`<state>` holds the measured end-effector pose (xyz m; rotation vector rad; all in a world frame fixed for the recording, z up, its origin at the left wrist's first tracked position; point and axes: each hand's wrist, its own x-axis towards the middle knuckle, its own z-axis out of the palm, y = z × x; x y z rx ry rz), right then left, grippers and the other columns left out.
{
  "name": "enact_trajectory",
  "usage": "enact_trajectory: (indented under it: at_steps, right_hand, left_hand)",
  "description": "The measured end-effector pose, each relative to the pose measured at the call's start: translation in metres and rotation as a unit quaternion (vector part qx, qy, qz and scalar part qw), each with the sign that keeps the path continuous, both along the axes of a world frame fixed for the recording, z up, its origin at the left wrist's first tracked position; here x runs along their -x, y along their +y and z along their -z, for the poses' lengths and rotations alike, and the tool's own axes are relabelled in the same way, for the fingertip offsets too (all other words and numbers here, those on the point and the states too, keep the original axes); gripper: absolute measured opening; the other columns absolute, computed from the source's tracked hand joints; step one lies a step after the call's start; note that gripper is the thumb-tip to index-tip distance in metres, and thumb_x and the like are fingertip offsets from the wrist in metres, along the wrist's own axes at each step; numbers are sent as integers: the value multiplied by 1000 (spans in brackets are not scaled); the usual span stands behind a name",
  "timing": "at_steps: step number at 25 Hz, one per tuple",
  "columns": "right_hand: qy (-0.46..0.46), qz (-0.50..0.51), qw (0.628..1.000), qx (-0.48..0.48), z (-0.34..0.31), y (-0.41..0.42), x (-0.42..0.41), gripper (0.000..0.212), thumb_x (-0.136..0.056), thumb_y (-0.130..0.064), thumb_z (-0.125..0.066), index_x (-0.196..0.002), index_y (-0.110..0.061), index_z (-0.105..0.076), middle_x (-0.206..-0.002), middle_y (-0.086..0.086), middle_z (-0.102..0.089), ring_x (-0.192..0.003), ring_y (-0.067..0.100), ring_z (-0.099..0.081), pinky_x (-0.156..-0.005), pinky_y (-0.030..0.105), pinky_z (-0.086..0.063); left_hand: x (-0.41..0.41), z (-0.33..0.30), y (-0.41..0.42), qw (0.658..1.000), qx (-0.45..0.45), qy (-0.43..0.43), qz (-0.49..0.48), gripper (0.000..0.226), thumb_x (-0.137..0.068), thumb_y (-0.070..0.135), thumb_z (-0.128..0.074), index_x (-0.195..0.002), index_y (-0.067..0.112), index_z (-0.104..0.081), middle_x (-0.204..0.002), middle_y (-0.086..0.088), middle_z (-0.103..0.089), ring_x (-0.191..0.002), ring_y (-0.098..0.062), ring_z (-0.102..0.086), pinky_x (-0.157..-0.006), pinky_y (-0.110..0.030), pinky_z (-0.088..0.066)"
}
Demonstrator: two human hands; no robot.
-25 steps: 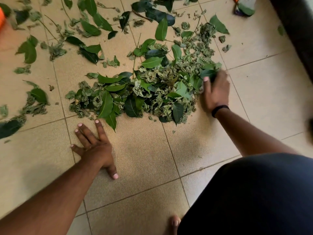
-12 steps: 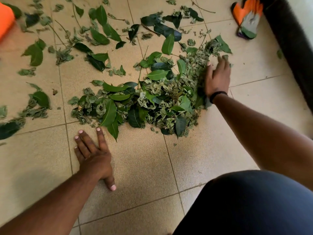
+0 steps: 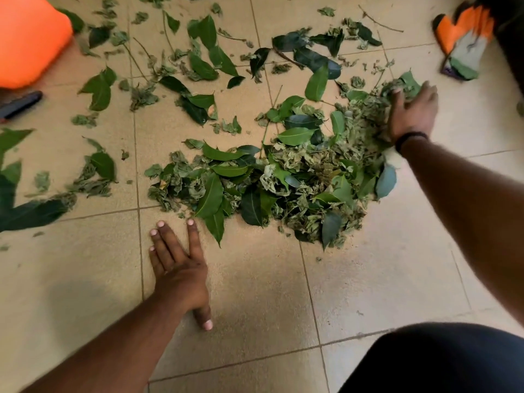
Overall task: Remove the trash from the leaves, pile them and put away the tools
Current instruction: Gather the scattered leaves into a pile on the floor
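Beige tiled floor (image 3: 255, 293) lies bare at six o'clock. We press our left hand (image 3: 178, 268) flat there, fingers straight. Our right hand (image 3: 411, 114), fingers loosely spread, touches the leaf pile (image 3: 283, 177) at its two o'clock edge.

Beige tiled floor (image 3: 255, 293) (thin grout lines), evenly lit.
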<state>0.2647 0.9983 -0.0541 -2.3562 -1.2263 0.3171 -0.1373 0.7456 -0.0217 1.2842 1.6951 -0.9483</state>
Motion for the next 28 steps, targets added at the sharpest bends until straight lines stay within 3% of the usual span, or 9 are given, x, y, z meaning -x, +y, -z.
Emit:
enact_trajectory:
  at_steps: [5, 9, 11, 14, 17, 21, 23, 25, 28]
  right_hand:
    - [130, -46, 983, 124, 21, 34, -4, 99, -78, -87, -24, -147, -19, -43, -150, 12, -47, -135, 34, -47, -113, 49, -37]
    - [177, -218, 957, 71, 8, -31, 63, 56, -103, -52, -34, -152, -26, -37, -155, 8, -43, -138, 24, -43, -116, 47, -34]
    - [157, -133, 978, -34, 2, -34, 65, 53, -104, -47, -35, -149, -19, -43, -150, 7, -49, -136, 20, -46, -114, 42, -37]
    - [106, -22, 994, 3, -7, -43, 55, 66, -102, -56, -28, -151, -13, -38, -154, 10, -43, -141, 25, -40, -117, 42, -31]
    - [174, -130, 974, 63, -5, -86, 73, 59, -106, -52, -28, -154, -18, -33, -157, 10, -38, -144, 26, -35, -118, 41, -26]
    - [85, -235, 968, 5, -36, -113, 95, 58, -99, -58, -44, -148, -25, -43, -150, 7, -48, -140, 28, -42, -112, 57, -38]
    - [38, -346, 929, 124, -50, -113, 102, 77, -87, -70, -57, -152, -37, -33, -159, 4, -34, -145, 30, -33, -113, 61, -34]
    - [-85, -451, 852, 253, -56, -112, 116, 94, -77, -63, -73, -154, -46, -22, -163, 0, -23, -148, 32, -24, -111, 59, -33]
    - [-162, -494, 808, 276, -50, -109, 134, 61, -89, -28, -71, -144, -37, -46, -129, -1, -57, -109, 20, -60, -91, 32, -55]
  left_hand:
    - [5, 2, -1, 1000, 4, -7, -1, 186, -40, 42, -102, -113, 10, 66, -113, -39, 66, -117, -57, 54, -116, -63, 17]
    - [2, -1, -1, 1000, 3, -5, 7, 186, -40, 43, -101, -114, 9, 66, -113, -40, 65, -117, -57, 53, -115, -63, 16]
    - [3, 0, 0, 1000, -1, -10, 6, 186, -41, 43, -101, -114, 9, 66, -113, -40, 65, -117, -57, 53, -114, -63, 17]
    - [5, 0, 0, 1000, 0, -16, 1, 185, -42, 43, -101, -114, 10, 66, -113, -40, 65, -117, -57, 53, -114, -63, 18]
    - [6, 2, -1, 1000, -3, -16, 5, 185, -41, 42, -101, -115, 10, 65, -113, -40, 65, -118, -58, 53, -115, -64, 17]
    - [6, 2, -2, 1000, -8, -14, 3, 185, -42, 43, -101, -114, 9, 66, -113, -40, 65, -118, -58, 53, -115, -65, 16]
    - [6, 4, -2, 1000, -11, -10, 9, 185, -41, 43, -101, -114, 9, 66, -113, -40, 65, -118, -58, 53, -115, -65, 16]
    - [7, 7, -2, 1000, -16, -3, 5, 185, -41, 42, -101, -114, 9, 66, -113, -41, 65, -118, -58, 53, -115, -66, 16]
    - [7, 10, -5, 1000, -18, 4, 1, 185, -41, 41, -101, -113, 9, 66, -112, -41, 65, -117, -58, 53, -115, -66, 16]
